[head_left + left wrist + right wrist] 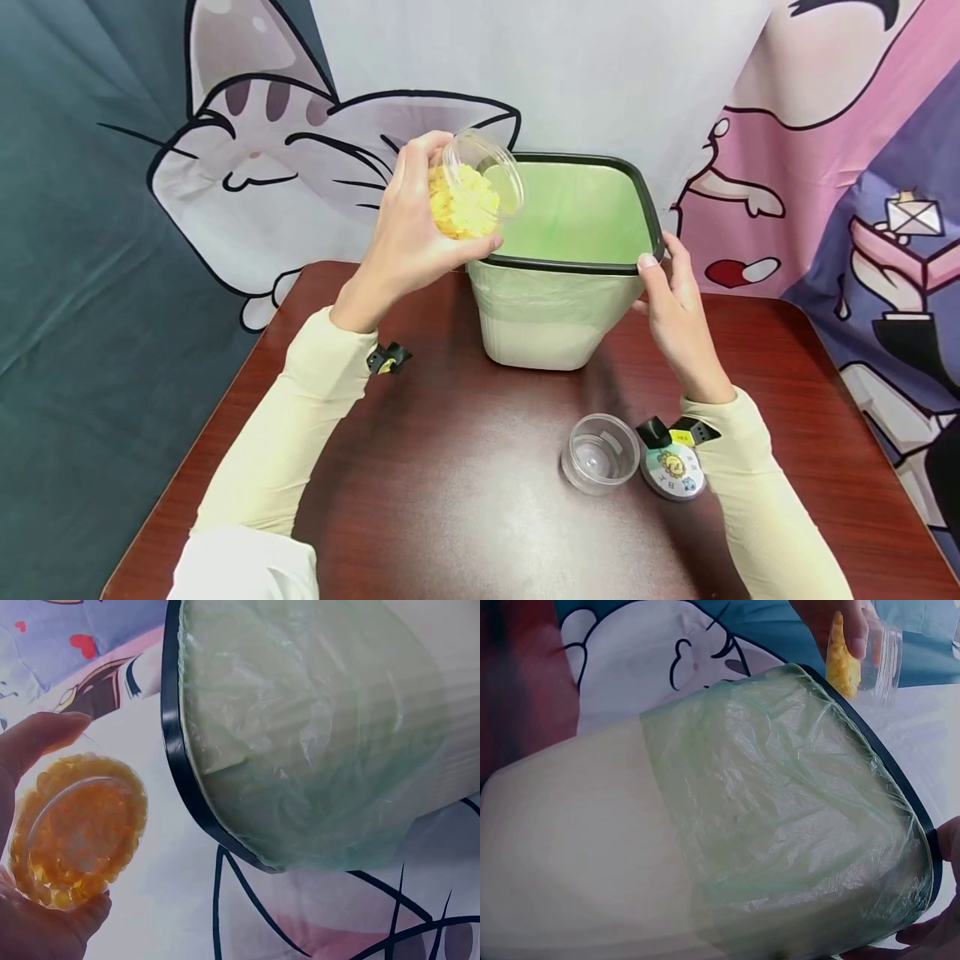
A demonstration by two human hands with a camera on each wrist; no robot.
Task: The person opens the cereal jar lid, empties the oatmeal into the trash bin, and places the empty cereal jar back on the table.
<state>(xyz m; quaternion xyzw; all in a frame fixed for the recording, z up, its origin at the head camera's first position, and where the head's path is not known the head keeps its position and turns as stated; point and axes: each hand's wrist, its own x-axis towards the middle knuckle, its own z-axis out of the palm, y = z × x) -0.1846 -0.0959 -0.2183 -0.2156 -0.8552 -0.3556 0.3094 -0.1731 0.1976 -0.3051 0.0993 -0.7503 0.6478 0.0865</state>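
Note:
My left hand [405, 225] grips a clear plastic cup [506, 179] at the bin's left rim, fingers and thumb around its sides. Small yellow pieces [461, 204] lie inside the cup, which is tipped with its mouth toward the bin. In the left wrist view the yellow pieces [82, 832] show through the cup's base. A cream trash bin [536, 337] has a pale green plastic liner [765, 780] folded over its outside and a black rim [570, 267]. My right hand [678, 321] holds the rim at the front right corner, thumb on top and fingers outside.
Nearer on the dark red table [435, 492] stands a second clear cup [600, 454] with nothing visible inside. Right beside it lies a round printed lid [673, 473], partly under the right wrist strap. Cartoon-printed cloth [615, 75] hangs behind the table.

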